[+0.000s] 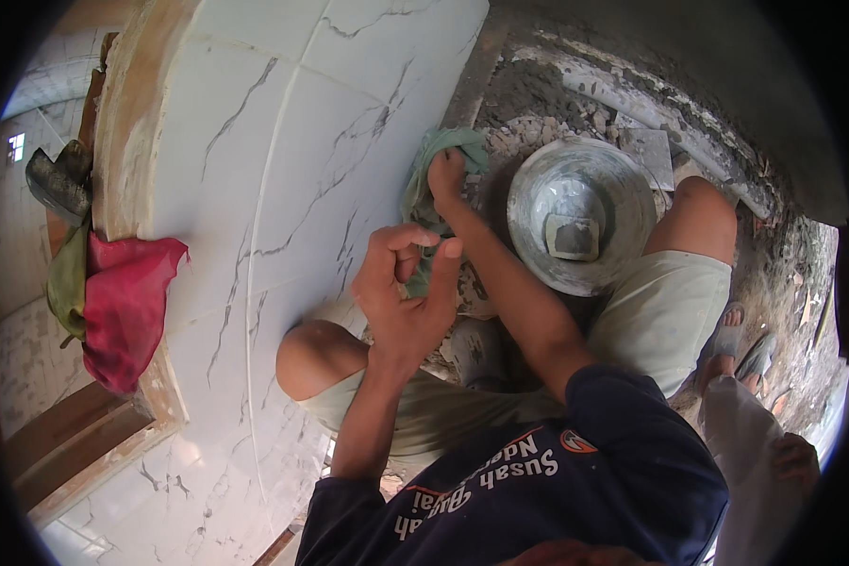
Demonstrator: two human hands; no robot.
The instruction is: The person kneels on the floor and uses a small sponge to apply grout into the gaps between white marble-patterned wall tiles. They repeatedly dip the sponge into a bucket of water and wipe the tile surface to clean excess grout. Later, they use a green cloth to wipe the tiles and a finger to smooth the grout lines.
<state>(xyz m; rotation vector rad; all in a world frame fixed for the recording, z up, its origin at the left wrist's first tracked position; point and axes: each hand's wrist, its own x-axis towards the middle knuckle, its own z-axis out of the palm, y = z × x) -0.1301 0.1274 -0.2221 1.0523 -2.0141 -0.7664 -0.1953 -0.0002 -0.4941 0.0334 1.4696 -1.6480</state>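
Observation:
My right hand [446, 181] is closed on a green cloth [423, 174], beside the white, grey-veined tile wall [283, 179]. The cloth hangs in folds below and around the hand, partly hidden behind my forearm. Nearer to me, my left hand [407, 292] is raised in front of the tiles with its fingers loosely bent. Its thumb stands a little apart from the index fingertip, and nothing shows between them. A round bucket [528, 212], smeared with grey, stands to the right of my right forearm. Inside it lies a squarish object with a grey patch [573, 237].
A red cloth [132, 307] and an olive one [66, 283] hang at the wooden frame [127, 123] on the left. Rubble [528, 137] and a pale pipe [623, 99] lie beyond the bucket. Another person's sandalled feet [755, 363] are at the right.

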